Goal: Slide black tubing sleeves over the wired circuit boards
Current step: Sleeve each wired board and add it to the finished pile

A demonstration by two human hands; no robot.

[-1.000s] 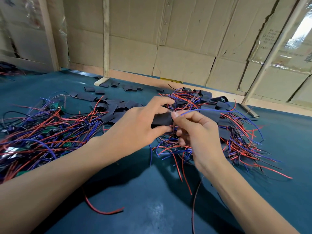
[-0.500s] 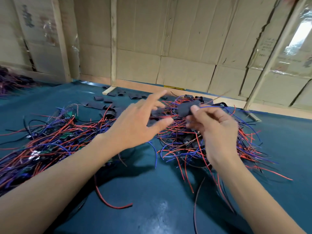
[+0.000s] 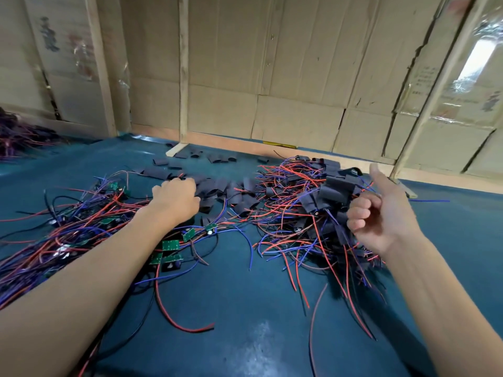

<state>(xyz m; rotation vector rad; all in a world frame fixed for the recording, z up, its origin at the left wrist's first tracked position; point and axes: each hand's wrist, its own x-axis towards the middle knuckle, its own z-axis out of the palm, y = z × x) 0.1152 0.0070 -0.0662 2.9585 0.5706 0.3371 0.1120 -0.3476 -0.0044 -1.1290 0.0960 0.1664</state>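
Loose black tubing sleeves (image 3: 231,191) lie scattered mid-table. My left hand (image 3: 174,198) reaches onto their left edge, fingers bent down onto them; its fingertips are hidden, so a grip cannot be made out. To the left lies a tangle of red and blue wired circuit boards (image 3: 81,221), with bare green boards (image 3: 171,244) under my forearm. On the right is a heap of sleeved boards (image 3: 326,191) with trailing wires. My right hand (image 3: 381,216) hovers at that heap's right edge, fingers curled, thumb up, holding nothing.
The blue table mat (image 3: 245,308) shows bare in front of me, with a loose red wire (image 3: 174,319) on it. A cardboard wall (image 3: 272,77) with wooden posts (image 3: 183,77) closes the back. Another wire pile (image 3: 16,137) sits far left.
My right hand has let go of the sleeved board it held and moved right over the heap. My left hand has dropped forward and left onto the loose sleeves.
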